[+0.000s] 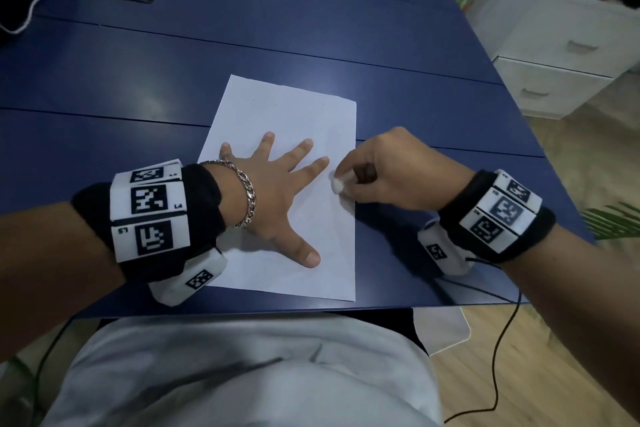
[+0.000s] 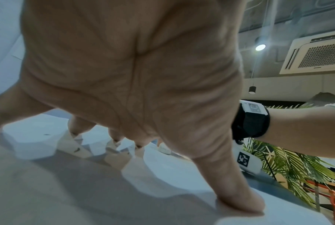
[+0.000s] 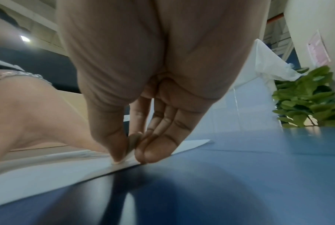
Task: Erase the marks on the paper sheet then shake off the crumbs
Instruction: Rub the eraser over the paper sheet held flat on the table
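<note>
pinching eraser (image 1: 337,185) in right hand (image 1: 391,170) at sheet's (image 1: 294,107) right edge | left hand (image 1: 273,191) flat, splayed on sheet

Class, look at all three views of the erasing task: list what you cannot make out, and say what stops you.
- Marks under the left hand: head view, the spread palm covers that part of the paper sheet.
- Eraser: mostly hidden by the right hand; its shape is unclear in every view.
- Crumbs: too small to see.
- Left fingertips: left wrist view, blurred and blocked by the palm.
</note>
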The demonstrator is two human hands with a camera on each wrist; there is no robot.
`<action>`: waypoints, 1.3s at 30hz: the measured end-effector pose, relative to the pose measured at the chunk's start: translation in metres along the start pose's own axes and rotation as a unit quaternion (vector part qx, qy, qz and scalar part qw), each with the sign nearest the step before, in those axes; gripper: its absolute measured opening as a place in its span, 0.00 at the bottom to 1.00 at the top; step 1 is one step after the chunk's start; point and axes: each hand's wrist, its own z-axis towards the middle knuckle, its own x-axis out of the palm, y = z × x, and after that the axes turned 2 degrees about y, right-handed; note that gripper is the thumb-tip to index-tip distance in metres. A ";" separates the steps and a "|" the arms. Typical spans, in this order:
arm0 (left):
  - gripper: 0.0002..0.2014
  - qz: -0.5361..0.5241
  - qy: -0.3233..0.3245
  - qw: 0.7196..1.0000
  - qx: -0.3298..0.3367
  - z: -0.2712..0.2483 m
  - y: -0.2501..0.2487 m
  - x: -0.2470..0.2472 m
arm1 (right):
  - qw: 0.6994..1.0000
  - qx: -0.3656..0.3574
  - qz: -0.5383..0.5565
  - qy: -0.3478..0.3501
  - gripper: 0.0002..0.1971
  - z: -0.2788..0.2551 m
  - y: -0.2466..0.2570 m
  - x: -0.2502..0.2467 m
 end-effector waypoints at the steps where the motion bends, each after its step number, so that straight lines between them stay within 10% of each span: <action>1: 0.74 -0.001 0.000 1.000 0.000 0.000 0.000 0.000 | 1.000 -0.009 0.001 0.018 0.11 -0.002 0.004 0.001; 39: 0.72 0.029 0.010 1.000 -0.006 0.000 -0.003 -0.004 | 0.999 0.008 -0.031 0.011 0.09 -0.010 0.014 -0.006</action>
